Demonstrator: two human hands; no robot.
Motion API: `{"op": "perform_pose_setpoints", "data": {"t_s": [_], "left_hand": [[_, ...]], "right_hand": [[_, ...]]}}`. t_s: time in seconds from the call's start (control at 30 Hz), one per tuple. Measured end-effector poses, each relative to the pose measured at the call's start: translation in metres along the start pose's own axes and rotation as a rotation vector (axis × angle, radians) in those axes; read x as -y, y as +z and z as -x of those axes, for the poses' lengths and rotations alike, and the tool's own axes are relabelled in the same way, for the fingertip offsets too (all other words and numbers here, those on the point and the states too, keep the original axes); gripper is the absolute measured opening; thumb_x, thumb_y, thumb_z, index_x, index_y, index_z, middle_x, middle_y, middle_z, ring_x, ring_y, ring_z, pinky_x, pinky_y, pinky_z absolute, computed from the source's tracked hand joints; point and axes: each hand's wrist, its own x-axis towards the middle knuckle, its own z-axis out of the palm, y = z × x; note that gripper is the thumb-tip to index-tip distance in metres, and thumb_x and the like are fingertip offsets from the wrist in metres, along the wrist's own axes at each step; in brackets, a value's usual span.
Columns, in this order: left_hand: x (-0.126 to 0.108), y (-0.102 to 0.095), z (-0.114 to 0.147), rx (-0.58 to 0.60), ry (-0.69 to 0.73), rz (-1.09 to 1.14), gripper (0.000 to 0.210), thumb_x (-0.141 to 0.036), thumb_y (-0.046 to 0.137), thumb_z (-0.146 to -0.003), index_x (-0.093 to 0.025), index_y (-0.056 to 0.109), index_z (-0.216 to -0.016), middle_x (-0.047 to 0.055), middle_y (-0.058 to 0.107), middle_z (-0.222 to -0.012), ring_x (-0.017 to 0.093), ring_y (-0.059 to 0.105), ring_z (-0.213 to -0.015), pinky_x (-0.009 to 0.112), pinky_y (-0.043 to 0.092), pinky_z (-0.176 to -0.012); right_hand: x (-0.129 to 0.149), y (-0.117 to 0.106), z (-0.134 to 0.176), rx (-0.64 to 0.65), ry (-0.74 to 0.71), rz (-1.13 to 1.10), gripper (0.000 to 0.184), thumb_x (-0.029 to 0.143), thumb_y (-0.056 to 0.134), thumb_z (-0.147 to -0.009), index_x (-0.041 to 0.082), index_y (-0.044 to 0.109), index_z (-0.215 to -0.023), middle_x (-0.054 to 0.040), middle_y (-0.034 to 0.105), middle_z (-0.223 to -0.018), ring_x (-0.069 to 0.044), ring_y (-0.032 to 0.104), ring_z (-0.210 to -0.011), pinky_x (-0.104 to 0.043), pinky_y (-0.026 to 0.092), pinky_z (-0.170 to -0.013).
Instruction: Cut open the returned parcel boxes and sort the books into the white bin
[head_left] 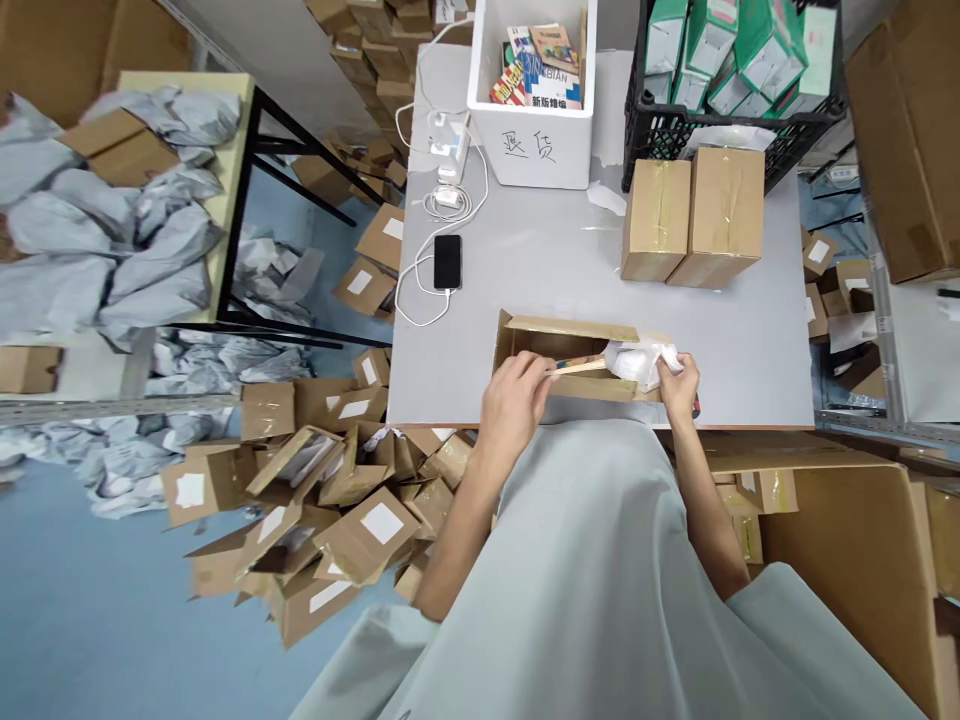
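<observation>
An opened cardboard box (571, 326) lies at the table's near edge with its long flaps spread. Above its opening is a thin book-like item (581, 365), seen nearly edge-on, with pale edges and a patterned face. My left hand (517, 395) pinches the item's left end. Crumpled white wrapping (637, 362) covers its right end, and the fingers of my right hand (679, 385) are closed on that wrapping. A small dark red-and-black object (697, 406) shows partly beside my right hand; its kind is hidden.
A white foam box (531, 150) with books stands at the back of the grey table (525, 260). Two taped cartons (694, 215) sit before a black crate (637, 130) of green-and-white boxes. A phone (448, 262) charges at left. Opened cartons (367, 530) cover the floor.
</observation>
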Motion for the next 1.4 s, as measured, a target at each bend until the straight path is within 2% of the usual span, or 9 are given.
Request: {"op": "perform_pose_setpoints", "data": {"t_s": [0.13,0.3,0.47,0.63,0.77,0.93,1.1,1.23,1.4], "left_hand": [[-0.006,-0.028,0.019,-0.259,0.014,0.118,0.012,-0.032,0.06,-0.112,-0.025,0.07,-0.111,0.007,0.075,-0.11,0.025,0.072,-0.105,0.039,0.058,-0.094],[0.0,-0.044,0.034,-0.448,-0.036,0.179,0.01,-0.034,0.066,-0.109,-0.025,0.069,-0.107,0.005,0.076,-0.102,0.024,0.073,-0.099,0.038,0.061,-0.09],[0.004,-0.045,0.043,-0.48,-0.045,0.243,0.006,-0.03,0.068,-0.108,-0.025,0.07,-0.108,0.004,0.075,-0.103,0.021,0.073,-0.099,0.035,0.061,-0.089],[0.003,-0.042,0.049,-0.427,-0.103,0.258,0.012,-0.036,0.065,-0.111,-0.025,0.07,-0.109,0.006,0.075,-0.104,0.022,0.073,-0.1,0.034,0.061,-0.084],[0.004,-0.041,0.052,-0.427,-0.093,0.26,0.009,-0.033,0.066,-0.11,-0.025,0.07,-0.11,0.005,0.075,-0.105,0.022,0.073,-0.1,0.034,0.061,-0.085],[0.007,-0.042,0.059,-0.423,-0.118,0.264,0.006,-0.029,0.065,-0.109,-0.026,0.069,-0.109,0.005,0.075,-0.105,0.023,0.073,-0.101,0.035,0.06,-0.088],[0.009,-0.034,0.062,-0.383,-0.201,0.248,0.009,-0.032,0.064,-0.109,-0.025,0.069,-0.107,0.006,0.075,-0.102,0.023,0.072,-0.098,0.036,0.06,-0.086],[0.008,-0.027,0.057,-0.372,-0.157,0.273,0.005,-0.03,0.066,-0.108,-0.026,0.069,-0.108,0.005,0.075,-0.103,0.023,0.073,-0.099,0.036,0.06,-0.088],[0.005,-0.03,0.049,-0.291,-0.12,0.309,0.007,-0.03,0.064,-0.109,-0.026,0.069,-0.11,0.006,0.074,-0.105,0.023,0.073,-0.101,0.036,0.06,-0.09]], "right_hand": [[0.022,-0.024,-0.004,-0.011,-0.196,0.095,0.013,0.032,0.065,-0.09,0.024,0.067,-0.099,-0.0141,0.069,-0.123,-0.032,0.065,-0.118,-0.048,0.051,-0.107],[0.066,-0.023,-0.004,0.303,-0.402,0.14,0.02,0.022,0.066,-0.093,0.025,0.079,-0.109,-0.0097,0.073,-0.116,-0.03,0.07,-0.105,-0.04,0.056,-0.093],[0.099,-0.01,-0.007,0.554,-0.488,0.197,0.036,0.011,0.063,-0.09,0.025,0.082,-0.117,-0.0078,0.08,-0.122,-0.029,0.073,-0.102,-0.037,0.055,-0.088],[0.106,-0.017,0.001,0.692,-0.531,0.247,0.039,0.013,0.061,-0.094,0.026,0.08,-0.126,-0.008,0.082,-0.126,-0.029,0.075,-0.1,-0.038,0.054,-0.088],[0.098,-0.027,0.015,0.614,-0.511,0.335,0.034,0.015,0.061,-0.096,0.027,0.08,-0.122,-0.0097,0.082,-0.123,-0.032,0.076,-0.105,-0.038,0.053,-0.084],[0.072,-0.042,0.028,0.433,-0.422,0.397,0.024,0.018,0.058,-0.097,0.026,0.078,-0.106,-0.0129,0.08,-0.115,-0.033,0.074,-0.092,-0.039,0.05,-0.075],[0.05,-0.045,0.033,0.419,-0.328,0.49,0.016,0.018,0.058,-0.093,0.024,0.073,-0.097,-0.0145,0.076,-0.105,-0.031,0.071,-0.085,-0.038,0.048,-0.073],[0.048,-0.033,0.026,0.485,-0.366,0.462,0.015,0.021,0.055,-0.094,0.026,0.068,-0.09,-0.0126,0.075,-0.097,-0.032,0.072,-0.083,-0.039,0.049,-0.072],[0.056,-0.004,0.011,0.379,-0.267,0.313,0.034,0.024,0.053,-0.092,0.024,0.067,-0.123,-0.011,0.079,-0.095,-0.032,0.07,-0.078,-0.037,0.048,-0.071]]}}
